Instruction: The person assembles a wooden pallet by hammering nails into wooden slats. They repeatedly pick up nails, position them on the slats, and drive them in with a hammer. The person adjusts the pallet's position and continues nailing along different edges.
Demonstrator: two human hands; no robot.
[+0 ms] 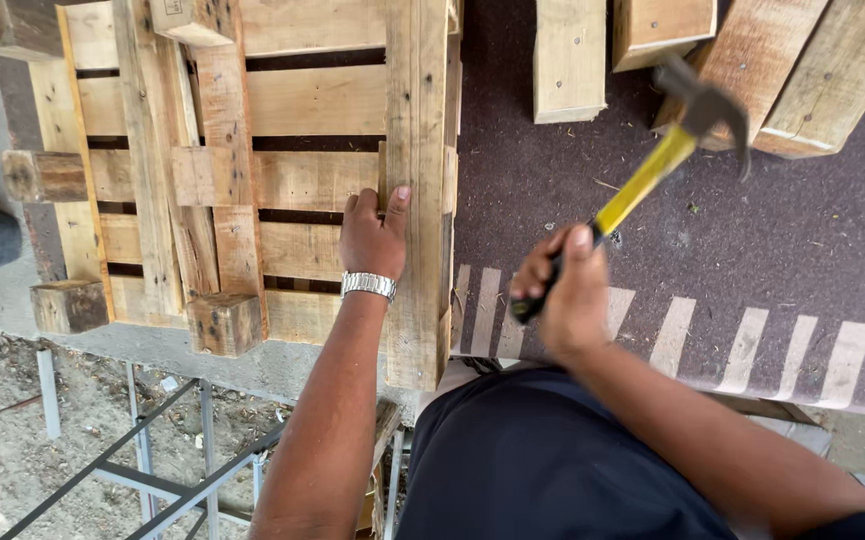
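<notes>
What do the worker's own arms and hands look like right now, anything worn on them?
Both forearms are bare, with no gloves or visible sleeves. The left hand has a silver metal-link wristwatch at the wrist. The right hand wears nothing visible.

Rough, weathered wood pallet (313, 180); hammer (653, 170) with dull metal head and glossy yellow-black handle; shiny metal watch (369, 286).

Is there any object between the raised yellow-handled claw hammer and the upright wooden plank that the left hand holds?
Nothing visible: only open air lies between the yellow-handled claw hammer in the right hand and the upright wooden plank under the left hand.
</notes>
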